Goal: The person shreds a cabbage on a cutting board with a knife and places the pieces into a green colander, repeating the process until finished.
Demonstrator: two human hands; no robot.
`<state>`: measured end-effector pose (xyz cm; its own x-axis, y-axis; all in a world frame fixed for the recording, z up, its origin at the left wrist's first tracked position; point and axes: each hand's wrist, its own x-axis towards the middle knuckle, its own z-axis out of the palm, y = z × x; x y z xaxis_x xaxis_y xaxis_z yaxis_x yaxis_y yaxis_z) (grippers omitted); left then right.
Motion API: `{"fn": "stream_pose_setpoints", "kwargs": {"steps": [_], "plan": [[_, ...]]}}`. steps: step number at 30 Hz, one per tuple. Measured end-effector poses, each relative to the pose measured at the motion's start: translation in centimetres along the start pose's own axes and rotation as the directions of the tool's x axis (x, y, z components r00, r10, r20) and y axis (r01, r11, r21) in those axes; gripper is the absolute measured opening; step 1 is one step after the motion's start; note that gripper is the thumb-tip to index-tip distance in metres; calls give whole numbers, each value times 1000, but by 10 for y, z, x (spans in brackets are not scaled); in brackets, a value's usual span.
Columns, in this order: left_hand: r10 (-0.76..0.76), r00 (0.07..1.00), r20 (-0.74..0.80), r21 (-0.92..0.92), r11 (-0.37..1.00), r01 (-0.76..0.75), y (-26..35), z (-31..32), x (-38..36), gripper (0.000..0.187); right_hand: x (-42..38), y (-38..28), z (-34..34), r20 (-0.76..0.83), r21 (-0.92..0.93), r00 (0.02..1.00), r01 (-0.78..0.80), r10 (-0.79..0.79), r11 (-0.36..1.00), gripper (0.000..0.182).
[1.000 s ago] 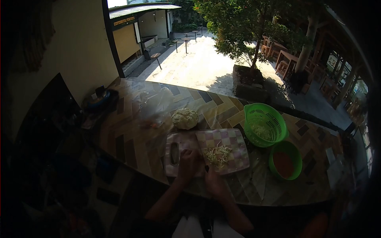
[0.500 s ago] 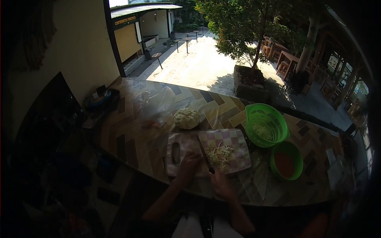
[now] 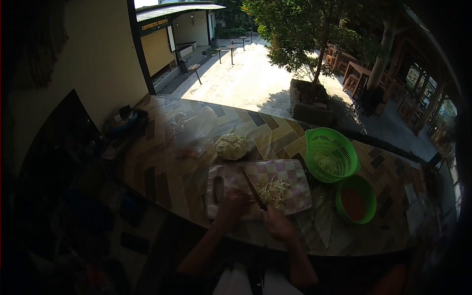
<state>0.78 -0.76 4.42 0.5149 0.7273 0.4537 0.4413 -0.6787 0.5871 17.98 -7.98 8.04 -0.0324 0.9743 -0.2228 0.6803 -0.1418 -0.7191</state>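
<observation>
My right hand (image 3: 278, 223) is wrapped round the handle of a knife (image 3: 251, 186), whose blade slants up and left over a checkered cutting board (image 3: 290, 169). Left of the blade, my left hand (image 3: 234, 202) rests low on the board with its fingers curled; dim light hides what lies under them. A small pile of pale shredded vegetable (image 3: 275, 191), which looks like cabbage, sits right of the knife. Just beyond the board's far edge stands a pale, leafy cabbage head (image 3: 231, 146).
A green colander (image 3: 344, 142) with pale shreds inside stands right of the board. In front of it, a green bowl (image 3: 371, 204) holds something orange. A clear plastic bag (image 3: 196, 125) lies at the back left of the wood-patterned table (image 3: 147, 147).
The knife handle and my right hand have shifted slightly right, so the blade slants more. My left hand stays in nearly the same place, its fingers slightly moved.
</observation>
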Motion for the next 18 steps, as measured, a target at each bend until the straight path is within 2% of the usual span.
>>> {"fn": "stream_pose_setpoints", "kwargs": {"steps": [2, 5, 8, 11, 14, 15, 17, 18], "plan": [[-6, 1000, -24, 18, 1000, 6, -2, 1, -2, 28, -13, 0, 5, -42, 54, 998, 47, -45, 997, 35], [-62, 998, -33, -28, 998, 61, -7, 2, -5, 30, -27, -21, 12, -31, 56, 993, -110, 112, 992, 37], [-129, 990, -64, -60, 990, 125, -6, 1, -5, 30, -18, -16, 31, -44, 14, 979, -200, 201, 980, 39], [-190, 979, -74, -74, 980, 184, -5, 3, -6, 27, 4, -10, 35, -90, -61, 984, -159, 153, 985, 38], [-204, 967, -153, -94, 977, 191, -6, 4, -4, 22, 10, -2, 17, -109, 20, 991, 84, -82, 996, 37], [-205, 960, -188, -104, 977, 188, -6, 6, -5, 20, 7, -2, 11, -64, 16, 996, 57, -55, 998, 36], [-219, 969, -114, -85, 974, 210, -15, 7, -8, 20, -5, -9, -3, 22, 3, 1000, -1, 1, 1000, 36], [-226, 971, -81, -75, 973, 220, -19, 8, -9, 19, -12, -16, -4, 16, 19, 999, -31, 31, 999, 36]]}}
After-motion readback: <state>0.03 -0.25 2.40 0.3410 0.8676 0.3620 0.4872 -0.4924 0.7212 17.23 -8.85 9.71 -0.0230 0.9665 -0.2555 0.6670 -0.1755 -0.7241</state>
